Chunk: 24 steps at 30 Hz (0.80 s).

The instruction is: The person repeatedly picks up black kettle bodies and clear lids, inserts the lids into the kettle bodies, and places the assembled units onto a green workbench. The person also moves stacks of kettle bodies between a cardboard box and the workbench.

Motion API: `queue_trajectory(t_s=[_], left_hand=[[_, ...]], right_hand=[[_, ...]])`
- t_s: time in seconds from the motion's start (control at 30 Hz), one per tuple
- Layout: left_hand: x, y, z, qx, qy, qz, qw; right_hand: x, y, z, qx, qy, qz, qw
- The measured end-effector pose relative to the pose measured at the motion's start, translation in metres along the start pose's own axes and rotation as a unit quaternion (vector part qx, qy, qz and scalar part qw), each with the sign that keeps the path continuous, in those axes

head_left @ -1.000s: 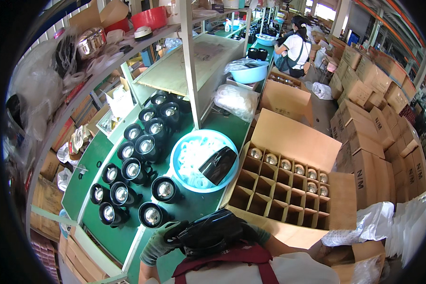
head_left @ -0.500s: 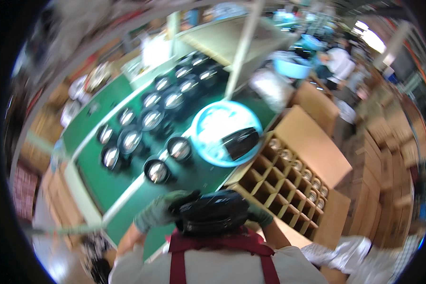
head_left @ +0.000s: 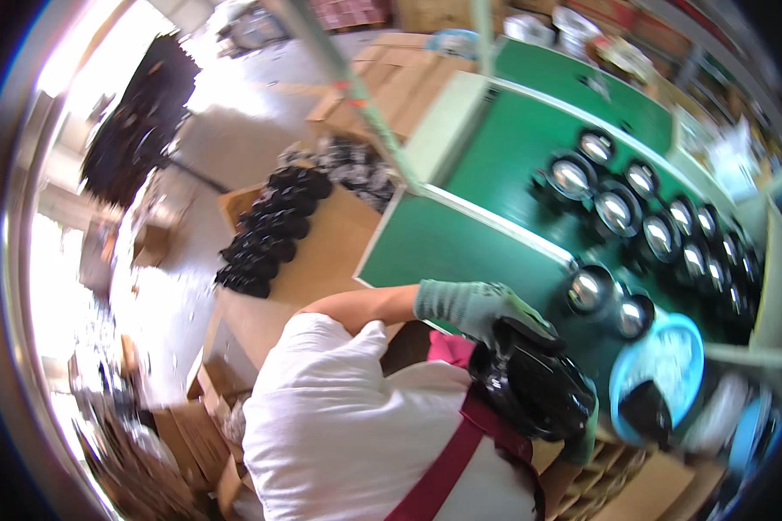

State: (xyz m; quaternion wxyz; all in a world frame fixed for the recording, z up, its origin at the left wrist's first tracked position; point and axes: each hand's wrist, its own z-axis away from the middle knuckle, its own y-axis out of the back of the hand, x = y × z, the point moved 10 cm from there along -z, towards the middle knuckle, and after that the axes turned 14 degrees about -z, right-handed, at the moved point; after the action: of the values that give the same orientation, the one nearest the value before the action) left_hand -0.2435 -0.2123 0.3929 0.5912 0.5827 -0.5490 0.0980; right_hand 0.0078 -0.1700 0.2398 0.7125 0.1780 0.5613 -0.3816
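Note:
My left hand [head_left: 488, 311], in a grey-green glove, grips the upper left edge of a glossy black housing-like part [head_left: 539, 391]. My right hand [head_left: 589, 425], gloved too, is mostly hidden behind the part's right side, with only a strip of glove showing. The part is held close to my chest, in front of my dark red apron straps. Beyond it, on the green-topped table [head_left: 460, 243], two round black parts with shiny domes [head_left: 591, 288] stand nearest, and several more are grouped farther back.
A light-blue basin [head_left: 617, 382] holds clear plastic bags and a black piece. A divided cardboard box [head_left: 599, 478] is low at the right. On the left, several black parts [head_left: 278, 230] are lined up on a brown board [head_left: 343, 239]. A pale post [head_left: 374, 122] rises at the table's corner.
The view has swung left, so the table and basin now sit farther right and the left-side board has appeared. The glossy black part stays in both hands.

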Motion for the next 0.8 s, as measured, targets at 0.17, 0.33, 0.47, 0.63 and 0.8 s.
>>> queue_trajectory(t_s=[0.17, 0.33, 0.47, 0.63, 0.8], left_hand=[[-0.024, 0.056, 0.052, 0.163, 0.191, 0.052, 0.967], [-0.022, 0.064, 0.077, 0.146, 0.238, -0.009, 0.960], [-0.010, 0.071, 0.079, 0.146, 0.196, -0.019, 0.969], [-0.044, 0.071, 0.091, 0.122, 0.271, 0.035, 0.954], [-0.025, 0.068, 0.073, 0.116, 0.150, -0.103, 0.977]], right_hand=[[0.000, -0.049, -0.072, -0.043, -0.034, -0.044, 0.998], [-0.014, -0.086, -0.125, -0.063, -0.027, -0.061, 0.996], [-0.021, -0.092, -0.143, -0.062, -0.027, -0.055, 0.996], [-0.025, -0.095, -0.153, -0.060, -0.026, -0.051, 0.997], [-0.028, -0.095, -0.152, -0.058, -0.030, -0.050, 0.997]])
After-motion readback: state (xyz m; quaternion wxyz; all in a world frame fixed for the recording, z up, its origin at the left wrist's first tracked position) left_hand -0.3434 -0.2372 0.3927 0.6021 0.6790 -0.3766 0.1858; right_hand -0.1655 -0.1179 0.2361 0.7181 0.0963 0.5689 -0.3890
